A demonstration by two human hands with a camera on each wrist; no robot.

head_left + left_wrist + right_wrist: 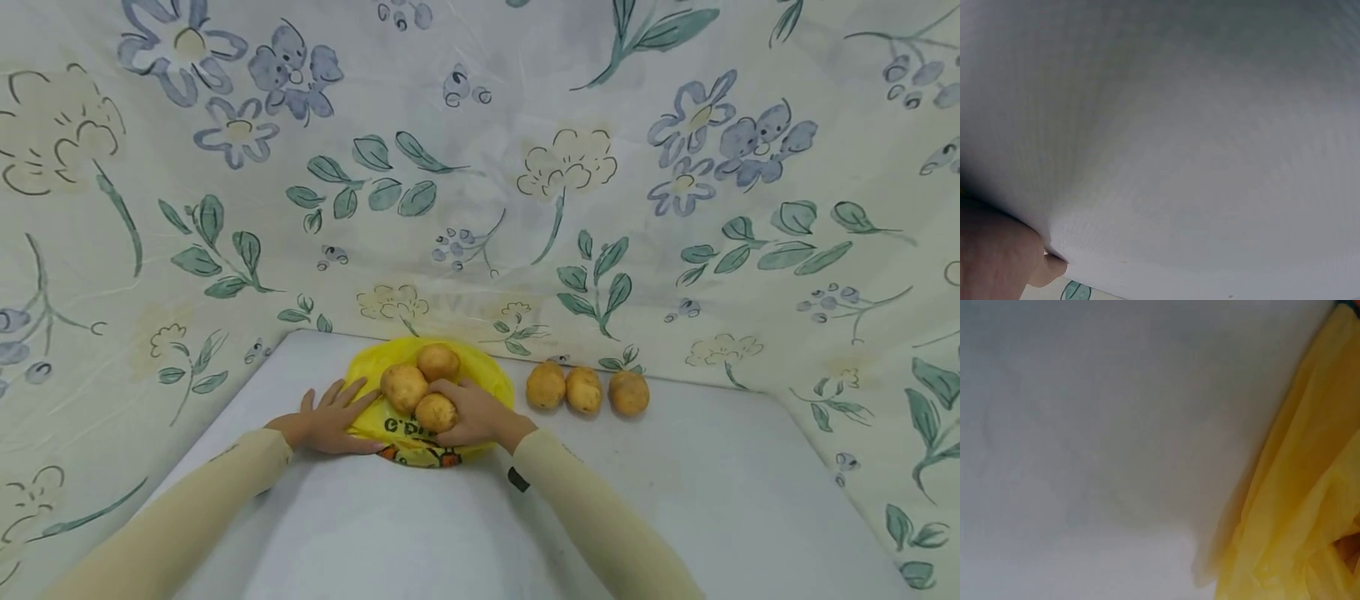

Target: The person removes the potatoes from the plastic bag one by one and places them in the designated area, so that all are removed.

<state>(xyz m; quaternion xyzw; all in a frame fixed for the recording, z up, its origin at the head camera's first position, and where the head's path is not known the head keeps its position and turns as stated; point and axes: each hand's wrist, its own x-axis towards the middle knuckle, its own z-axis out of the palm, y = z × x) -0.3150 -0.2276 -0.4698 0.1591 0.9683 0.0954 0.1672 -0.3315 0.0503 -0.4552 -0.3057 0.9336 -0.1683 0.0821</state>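
A yellow plastic bag with dark print lies flat on the white table. Two potatoes, one at the left and one at the back, sit on it. My right hand grips a third potato from its right side, close over the bag's print. Spread across the bag's left edge, my left hand rests with straight fingers. In the left wrist view only part of the left hand shows, low in the corner. The right wrist view catches folds of the bag, with the right hand out of sight.
To the right of the bag, three more potatoes stand in a row: one, another beside it, and a third slightly apart. A flower-patterned cloth rises behind and around the white table.
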